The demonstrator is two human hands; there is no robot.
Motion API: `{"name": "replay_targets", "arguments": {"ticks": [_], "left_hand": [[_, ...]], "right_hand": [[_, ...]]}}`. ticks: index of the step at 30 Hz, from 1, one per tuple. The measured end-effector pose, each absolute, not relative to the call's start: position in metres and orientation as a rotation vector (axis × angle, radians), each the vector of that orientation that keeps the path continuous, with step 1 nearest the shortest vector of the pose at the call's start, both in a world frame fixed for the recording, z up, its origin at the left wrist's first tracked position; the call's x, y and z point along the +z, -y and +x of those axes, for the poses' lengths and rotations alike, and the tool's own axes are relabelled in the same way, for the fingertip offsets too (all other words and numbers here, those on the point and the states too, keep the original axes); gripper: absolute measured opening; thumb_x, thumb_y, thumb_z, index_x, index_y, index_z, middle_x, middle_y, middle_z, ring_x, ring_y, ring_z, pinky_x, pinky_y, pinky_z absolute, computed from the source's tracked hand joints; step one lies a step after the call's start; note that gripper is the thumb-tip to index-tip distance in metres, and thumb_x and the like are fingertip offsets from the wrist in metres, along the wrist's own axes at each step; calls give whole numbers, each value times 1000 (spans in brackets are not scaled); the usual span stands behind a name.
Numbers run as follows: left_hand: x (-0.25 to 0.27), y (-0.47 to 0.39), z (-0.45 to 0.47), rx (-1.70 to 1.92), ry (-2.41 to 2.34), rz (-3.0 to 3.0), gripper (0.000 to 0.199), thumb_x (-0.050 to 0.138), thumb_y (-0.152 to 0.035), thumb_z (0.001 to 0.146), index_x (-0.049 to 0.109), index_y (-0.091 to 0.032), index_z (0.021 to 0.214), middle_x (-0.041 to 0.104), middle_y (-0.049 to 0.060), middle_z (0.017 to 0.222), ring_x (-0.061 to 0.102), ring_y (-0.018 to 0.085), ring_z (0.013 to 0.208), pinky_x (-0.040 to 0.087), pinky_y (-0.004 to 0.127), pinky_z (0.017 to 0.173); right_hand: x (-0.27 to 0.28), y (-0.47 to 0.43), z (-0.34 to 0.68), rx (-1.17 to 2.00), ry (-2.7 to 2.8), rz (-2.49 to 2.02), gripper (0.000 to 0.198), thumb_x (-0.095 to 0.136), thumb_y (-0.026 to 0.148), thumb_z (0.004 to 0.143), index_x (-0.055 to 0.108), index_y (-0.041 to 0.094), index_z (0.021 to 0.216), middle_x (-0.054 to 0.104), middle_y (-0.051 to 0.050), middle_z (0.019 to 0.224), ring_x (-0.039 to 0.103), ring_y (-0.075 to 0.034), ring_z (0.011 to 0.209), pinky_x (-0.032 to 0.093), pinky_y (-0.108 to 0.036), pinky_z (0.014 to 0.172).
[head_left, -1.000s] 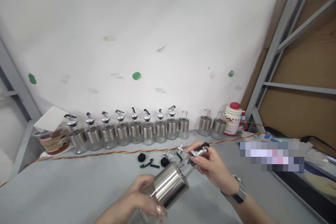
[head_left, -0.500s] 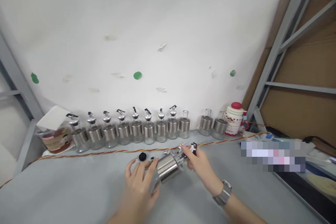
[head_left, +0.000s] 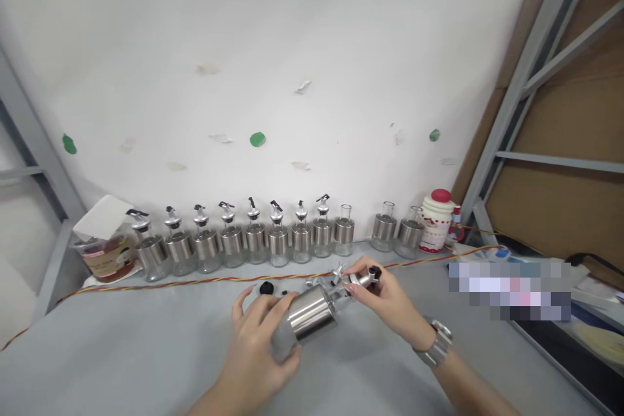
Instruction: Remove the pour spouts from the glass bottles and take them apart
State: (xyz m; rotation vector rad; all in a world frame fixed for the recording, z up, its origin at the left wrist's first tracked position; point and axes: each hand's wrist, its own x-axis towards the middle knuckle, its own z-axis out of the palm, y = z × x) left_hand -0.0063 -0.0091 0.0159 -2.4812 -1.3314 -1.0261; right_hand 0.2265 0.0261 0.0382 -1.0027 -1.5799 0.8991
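My left hand [head_left: 263, 338] is wrapped round the glass lower part of an oil bottle [head_left: 312, 313] with a steel sleeve. The bottle lies tilted above the table, its neck pointing right and up. At the neck, my right hand [head_left: 385, 296] pinches a silver pour spout [head_left: 361, 280] with a black flap. Whether the spout's stopper sits inside the neck I cannot tell. Just behind the bottle, a loose silver spout piece [head_left: 337, 272] and a black round cap [head_left: 266, 288] lie on the table, with other small parts partly hidden by the bottle.
Along the wall stands a row of bottles with spouts [head_left: 231, 237]; several at the right, such as this open-necked bottle [head_left: 384, 227], have none. A twisted red-yellow cable [head_left: 195, 283] crosses the table. A plastic tub [head_left: 110, 260] stands left, a cream-and-red bottle [head_left: 436, 221] right.
My right hand has shifted slightly right and turned, with the spout now angled along the bottle's neck. The held bottle has moved a little, still in my left hand.
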Motion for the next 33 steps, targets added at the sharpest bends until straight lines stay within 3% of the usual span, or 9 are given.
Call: {"name": "replay_targets", "arguments": {"ticks": [2, 5, 12, 16, 20, 25, 30, 33], "left_hand": [[14, 9, -6, -1116, 1282, -2352, 49, 54, -18, 67, 47, -23, 115, 59, 6, 90, 55, 19, 86, 19, 48, 97], [11, 6, -6, -1154, 1218, -2215, 45, 52, -13, 70, 51, -24, 113, 60, 5, 89, 57, 17, 83, 19, 47, 98], [10, -3, -8, -1107, 1235, -2249, 48, 51, -11, 68, 50, -26, 113, 61, 4, 89, 58, 17, 82, 14, 47, 99], [3, -6, -10, -1076, 1318, -2341, 55, 53, -12, 63, 46, -26, 117, 61, 4, 93, 56, 19, 88, 11, 49, 100], [-6, -13, -16, -1006, 1389, -2373, 63, 49, -6, 60, 41, -26, 119, 58, 4, 104, 53, 20, 97, 8, 50, 101], [-5, -17, -17, -1071, 1535, -2349, 59, 44, -1, 55, 47, -25, 109, 56, 4, 104, 50, 22, 101, 12, 52, 101], [-2, -14, -12, -1146, 1652, -2482, 57, 43, -1, 52, 48, -24, 104, 54, 3, 100, 50, 21, 99, 15, 53, 100], [-1, -12, -10, -1197, 1651, -2492, 56, 43, -1, 53, 48, -24, 104, 53, 3, 100, 50, 21, 98, 13, 53, 101]], "right_hand": [[32, -29, 218, 1006, 1435, -1008, 23, 58, 40, 73, 50, 19, 81, 49, 5, 59, 40, -8, 46, 30, -20, 44], [23, -33, 203, 1225, 1212, -1050, 31, 57, 48, 71, 44, 20, 70, 31, 12, 37, 25, -5, 31, 17, -19, 35], [16, -34, 196, 1272, 1066, -977, 37, 63, 47, 66, 36, 21, 63, 22, 14, 37, 16, -3, 32, 13, -19, 35], [24, -28, 205, 1089, 1292, -969, 29, 61, 42, 70, 44, 19, 68, 36, 9, 49, 29, -5, 40, 23, -19, 40], [35, -17, 211, 862, 1603, -1025, 18, 59, 36, 73, 53, 19, 76, 50, 2, 68, 44, -12, 60, 36, -22, 56], [40, -8, 211, 840, 1860, -989, 25, 61, 32, 71, 57, 22, 93, 57, -1, 78, 50, -14, 64, 39, -23, 57], [40, -9, 213, 886, 1812, -925, 23, 64, 29, 69, 61, 22, 91, 60, -3, 84, 54, -16, 73, 41, -24, 63], [36, -12, 214, 1028, 1699, -894, 23, 66, 29, 68, 60, 20, 88, 58, -2, 79, 53, -14, 61, 41, -24, 55]]}}
